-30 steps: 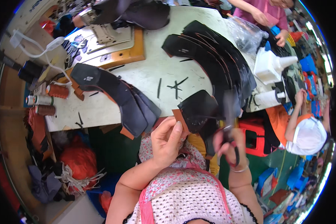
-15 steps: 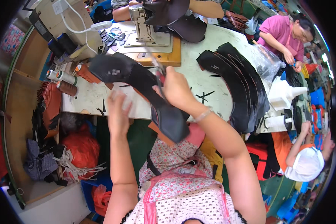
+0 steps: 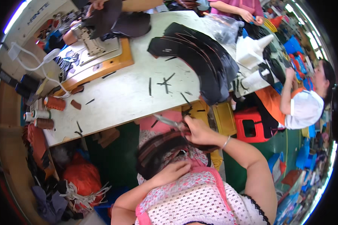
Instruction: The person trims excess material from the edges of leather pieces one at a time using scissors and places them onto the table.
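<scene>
Scissors (image 3: 168, 122) jut up and to the left from the fingers of the right hand (image 3: 199, 131), which curl tightly round the handles; the blades point toward the edge of the white worktable (image 3: 135, 93). Just below those fingers, a stack of curved dark leather pieces (image 3: 159, 152) with brown edges lies across the person's lap, its right end tucked under the right hand. The left hand (image 3: 172, 171) rests below the stack with fingers loosely bent, their tips touching the lower edge of the pieces; whether they pinch it cannot be told. Well above the right fingers, on the table, a larger fan of black curved pieces (image 3: 199, 56) is spread out, with thin black trimmings scattered beside it. Far to the upper left of both hands stand thread spools (image 3: 45, 112) and a sewing machine (image 3: 90, 37).
</scene>
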The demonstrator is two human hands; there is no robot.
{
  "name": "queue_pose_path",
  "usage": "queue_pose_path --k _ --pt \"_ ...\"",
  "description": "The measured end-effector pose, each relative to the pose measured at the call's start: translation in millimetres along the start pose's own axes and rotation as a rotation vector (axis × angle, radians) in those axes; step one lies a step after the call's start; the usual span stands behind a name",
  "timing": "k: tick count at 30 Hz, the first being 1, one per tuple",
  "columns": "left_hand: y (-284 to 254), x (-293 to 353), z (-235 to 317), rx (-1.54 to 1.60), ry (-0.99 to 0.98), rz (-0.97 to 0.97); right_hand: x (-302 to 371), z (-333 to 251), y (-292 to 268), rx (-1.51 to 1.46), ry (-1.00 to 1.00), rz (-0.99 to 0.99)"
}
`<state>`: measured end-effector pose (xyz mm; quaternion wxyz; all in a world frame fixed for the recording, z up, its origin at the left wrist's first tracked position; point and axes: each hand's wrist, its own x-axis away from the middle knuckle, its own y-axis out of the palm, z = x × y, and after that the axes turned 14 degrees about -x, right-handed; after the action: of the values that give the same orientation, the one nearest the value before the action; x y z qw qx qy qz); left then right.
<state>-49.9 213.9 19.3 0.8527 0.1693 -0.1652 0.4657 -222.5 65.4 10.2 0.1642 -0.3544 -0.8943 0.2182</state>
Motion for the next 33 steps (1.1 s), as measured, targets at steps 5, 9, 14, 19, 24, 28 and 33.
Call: queue_pose_path --k 5,9,14,19,24,28,33 --pt "-7 0 55 -0.554 0.168 0.167 70 31 19 0.075 0.113 0.138" --pt "-34 -46 87 -0.748 0.162 0.245 57 -6 -33 0.018 0.078 0.730" --pt "-22 -157 72 0.171 -0.026 0.247 10 -8 -91 0.245 0.004 1.004" --pt "-27 -193 70 0.667 -0.059 0.267 11 10 -96 -0.367 0.210 0.890" --pt "-39 -169 61 0.674 0.043 0.114 28 14 -92 -1.006 0.258 0.775" --pt "-25 -159 64 0.586 0.083 0.320 63 3 -89 -0.377 0.225 0.652" --pt "-13 -157 60 0.689 0.163 0.313 119 -3 -74 -1.210 0.437 -0.050"
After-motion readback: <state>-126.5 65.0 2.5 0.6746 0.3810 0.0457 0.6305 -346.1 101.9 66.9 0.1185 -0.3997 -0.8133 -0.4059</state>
